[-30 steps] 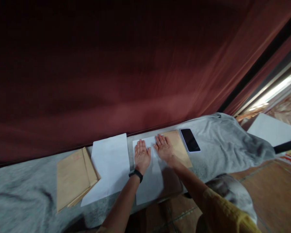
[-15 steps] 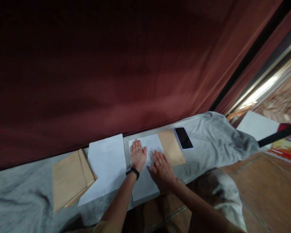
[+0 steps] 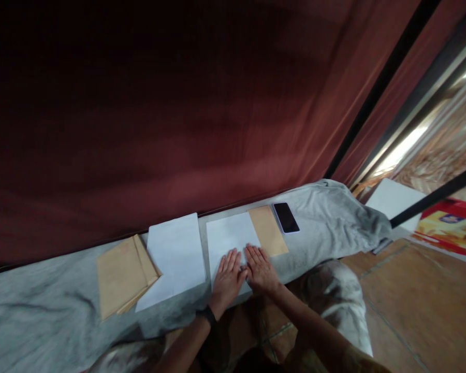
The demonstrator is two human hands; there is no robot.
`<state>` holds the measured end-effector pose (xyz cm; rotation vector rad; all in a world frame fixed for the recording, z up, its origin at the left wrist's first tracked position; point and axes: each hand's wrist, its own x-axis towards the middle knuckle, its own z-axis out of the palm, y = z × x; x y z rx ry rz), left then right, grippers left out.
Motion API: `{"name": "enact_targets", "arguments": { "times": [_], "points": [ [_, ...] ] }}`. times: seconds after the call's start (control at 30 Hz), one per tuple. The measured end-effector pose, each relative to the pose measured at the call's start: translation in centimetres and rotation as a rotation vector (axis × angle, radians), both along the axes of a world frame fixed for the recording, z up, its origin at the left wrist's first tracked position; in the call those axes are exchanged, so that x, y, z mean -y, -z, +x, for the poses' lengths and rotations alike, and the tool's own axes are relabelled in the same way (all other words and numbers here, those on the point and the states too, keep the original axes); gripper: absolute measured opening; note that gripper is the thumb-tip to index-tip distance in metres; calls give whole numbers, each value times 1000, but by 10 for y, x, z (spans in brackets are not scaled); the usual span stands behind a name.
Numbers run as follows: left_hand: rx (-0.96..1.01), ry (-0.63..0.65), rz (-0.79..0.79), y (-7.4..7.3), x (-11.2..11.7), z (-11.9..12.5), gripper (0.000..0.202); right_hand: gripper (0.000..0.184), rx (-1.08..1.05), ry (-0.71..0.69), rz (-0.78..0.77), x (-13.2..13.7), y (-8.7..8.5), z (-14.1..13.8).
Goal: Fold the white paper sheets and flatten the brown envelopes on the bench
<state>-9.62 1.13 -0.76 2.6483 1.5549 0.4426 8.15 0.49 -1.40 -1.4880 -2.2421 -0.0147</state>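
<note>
A white sheet of paper (image 3: 231, 231) lies on the grey cloth in front of me. My left hand (image 3: 228, 277) rests palm down on its near part, fingers stretched out. Beside it, my right hand (image 3: 259, 269) lies flat with open fingers over the sheet's right side, the two thumbs close together. A brown envelope (image 3: 269, 230) shows at the sheet's right edge, partly covered by it. To the left is another white paper stack (image 3: 176, 254), and overlapping its left edge are several brown envelopes (image 3: 122, 272). Both hands hide the sheet's near portion.
A phone (image 3: 286, 217) lies right of the single envelope. Grey cloth (image 3: 314, 207) covers the long narrow surface, with a dark red curtain (image 3: 217, 129) behind. At right are a black bar (image 3: 438, 191), a white panel (image 3: 396, 199) and a red-and-yellow box (image 3: 450, 228) by the tiled floor.
My left hand has slid down the sheet toward me, from its upper part to beside my right hand. The view has shifted slightly.
</note>
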Motion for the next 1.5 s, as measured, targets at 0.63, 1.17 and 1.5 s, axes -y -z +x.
{"name": "enact_targets", "arguments": {
  "times": [0.63, 1.17, 1.5],
  "points": [
    [-125, -19, 9, -11, 73, -51, 56, 67, 70, -266, -98, 43, -10, 83],
    [78, -12, -102, -41, 64, -56, 36, 62, -13, -270, -199, 36, -12, 88],
    [356, -23, -299, -51, 77, -78, 37, 61, -223, -199, -273, 27, -18, 89]
  ]
}}
